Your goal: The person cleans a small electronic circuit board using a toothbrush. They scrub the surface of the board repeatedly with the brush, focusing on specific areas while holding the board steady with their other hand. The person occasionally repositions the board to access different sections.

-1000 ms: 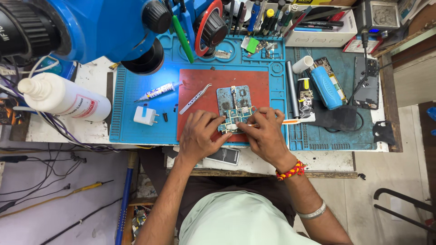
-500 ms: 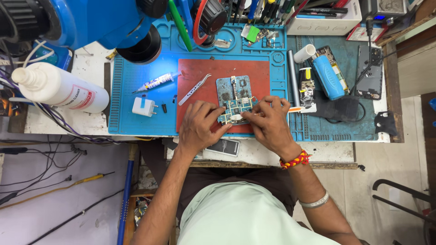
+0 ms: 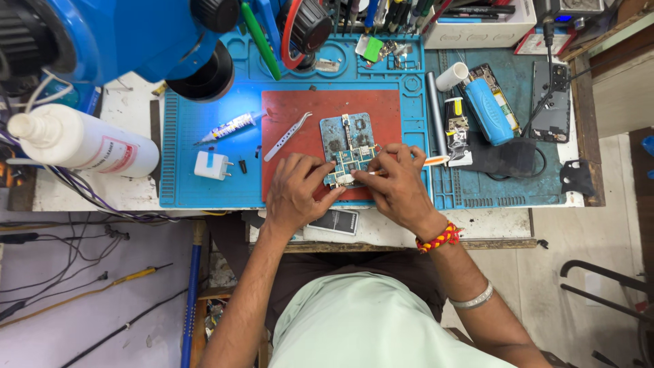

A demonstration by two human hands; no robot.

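Note:
A small phone circuit board point(image 3: 349, 146) lies on a red mat point(image 3: 306, 109) in the middle of a blue work mat point(image 3: 184, 163). My left hand point(image 3: 296, 194) presses down on the board's lower left corner. My right hand point(image 3: 398, 187) grips a thin tool with an orange and white handle point(image 3: 430, 161), its tip on the board's lower edge. Metal tweezers point(image 3: 286, 136) lie on the red mat to the left of the board.
A blue microscope head point(image 3: 136, 37) hangs at upper left, above a white squeeze bottle point(image 3: 82, 143). A white charger plug point(image 3: 212, 165) and a syringe tube point(image 3: 228, 127) lie on the blue mat. Phones, a blue cylinder point(image 3: 487, 109) and tool holders sit right and behind.
The view has drifted a little; both hands stay on the board in nearly the same grip.

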